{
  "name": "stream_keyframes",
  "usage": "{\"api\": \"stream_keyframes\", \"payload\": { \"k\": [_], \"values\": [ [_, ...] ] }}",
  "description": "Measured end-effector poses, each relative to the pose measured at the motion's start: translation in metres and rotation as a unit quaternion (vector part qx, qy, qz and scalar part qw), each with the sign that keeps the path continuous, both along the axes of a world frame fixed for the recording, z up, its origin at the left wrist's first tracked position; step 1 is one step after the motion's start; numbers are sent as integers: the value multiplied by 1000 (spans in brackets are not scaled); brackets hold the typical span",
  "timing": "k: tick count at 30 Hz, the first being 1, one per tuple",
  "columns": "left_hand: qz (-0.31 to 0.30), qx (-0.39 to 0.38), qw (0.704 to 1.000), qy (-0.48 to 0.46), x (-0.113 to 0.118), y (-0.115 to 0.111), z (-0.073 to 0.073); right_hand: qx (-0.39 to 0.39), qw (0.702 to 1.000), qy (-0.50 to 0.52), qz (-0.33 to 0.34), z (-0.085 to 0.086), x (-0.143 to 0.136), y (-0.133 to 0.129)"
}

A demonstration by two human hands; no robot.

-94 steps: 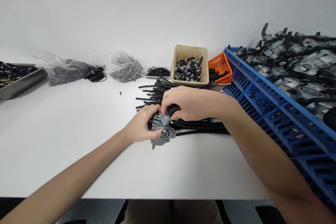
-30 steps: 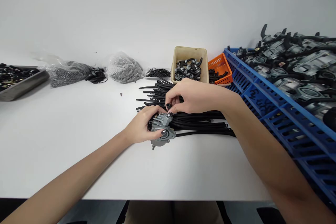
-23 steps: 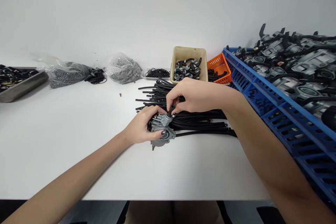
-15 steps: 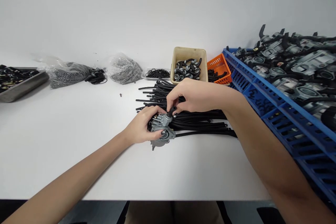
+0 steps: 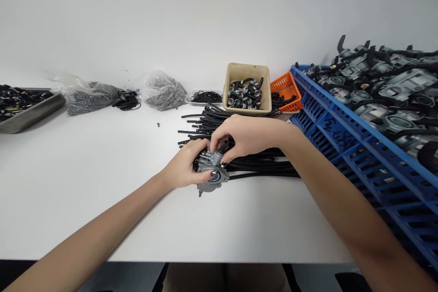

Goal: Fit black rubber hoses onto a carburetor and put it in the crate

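One grey metal carburetor rests on the white table, touching the near-left end of the pile of black rubber hoses. Its round bowl faces the viewer and downward; its long axis runs from near edge to far, tilted slightly right. The left hand is wrapped around the carburetor's left side, thumb on the front face. The right hand is curled over the top, fingertips pinching a short black hose end that stands on the carburetor's upper fitting. The hoses, too many to count, lie mostly left to right. Beyond the hose pile: one beige bin of clamps, one orange basket, one shallow tray of black rings. Left of the pile: two clear bags of small parts, one grey tray. Right of the pile: one blue crate heaped with carburetors.
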State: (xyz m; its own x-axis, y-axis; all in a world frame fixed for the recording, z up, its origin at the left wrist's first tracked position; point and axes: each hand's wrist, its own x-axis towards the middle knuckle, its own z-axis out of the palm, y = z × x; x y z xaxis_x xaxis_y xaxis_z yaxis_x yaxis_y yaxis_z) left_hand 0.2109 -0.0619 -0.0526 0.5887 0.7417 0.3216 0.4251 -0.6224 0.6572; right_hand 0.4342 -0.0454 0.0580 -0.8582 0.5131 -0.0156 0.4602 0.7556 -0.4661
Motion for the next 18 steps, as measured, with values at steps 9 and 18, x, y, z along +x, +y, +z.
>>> {"api": "stream_keyframes", "payload": {
  "k": [9, 18],
  "values": [
    [-39, -68, 985, -155, -1, 1, -3, 53, 998, 19, 6, 9, -2, -9],
    [-196, -535, 743, -351, 12, -33, -3, -28, 992, 117, 21, 20, 8, -7]
  ]
}}
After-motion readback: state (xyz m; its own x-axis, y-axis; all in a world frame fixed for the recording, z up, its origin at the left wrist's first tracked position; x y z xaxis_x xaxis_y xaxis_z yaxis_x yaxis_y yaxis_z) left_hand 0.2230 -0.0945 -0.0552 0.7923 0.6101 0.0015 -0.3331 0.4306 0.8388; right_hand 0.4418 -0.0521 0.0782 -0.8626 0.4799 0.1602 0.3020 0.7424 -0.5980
